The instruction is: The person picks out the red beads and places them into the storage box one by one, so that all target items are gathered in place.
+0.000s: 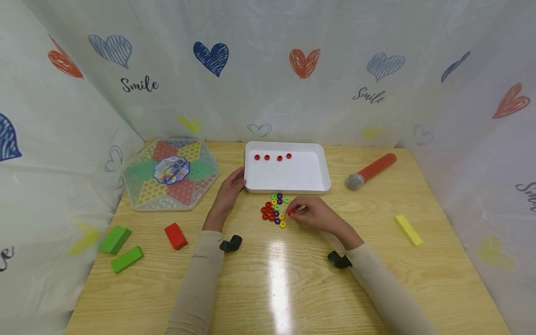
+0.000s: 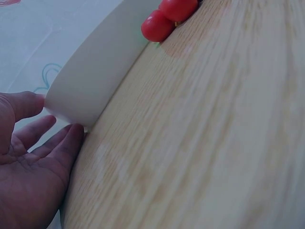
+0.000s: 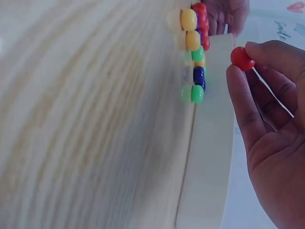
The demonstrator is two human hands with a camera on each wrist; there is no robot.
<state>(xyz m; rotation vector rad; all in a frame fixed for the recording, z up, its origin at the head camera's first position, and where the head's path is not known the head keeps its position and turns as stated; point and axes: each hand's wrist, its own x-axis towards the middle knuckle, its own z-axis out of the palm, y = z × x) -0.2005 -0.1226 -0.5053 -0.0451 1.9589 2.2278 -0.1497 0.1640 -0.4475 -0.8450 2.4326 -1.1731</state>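
Note:
Between the thumb and fingertip of my right hand (image 1: 315,214) I pinch a red bead (image 3: 242,58), just above the table beside a small cluster of loose beads. That cluster mixes red beads (image 1: 268,211), yellow beads (image 1: 283,224), green beads (image 1: 286,200) and purple beads (image 1: 277,221). Behind it lies a shallow white tray (image 1: 289,191), with several red beads (image 1: 267,157) spaced in a row inside. My left hand (image 1: 228,194) touches the tray's left side near its front corner, thumb and fingers loosely extended in the left wrist view.
A star-patterned board game (image 1: 171,174) lies at the back left. Green blocks (image 1: 127,259) and a red block (image 1: 176,236) sit in front of it. A red microphone (image 1: 371,171) and a yellow block (image 1: 408,230) lie on the right. A printed curtain (image 1: 259,102) surrounds the table.

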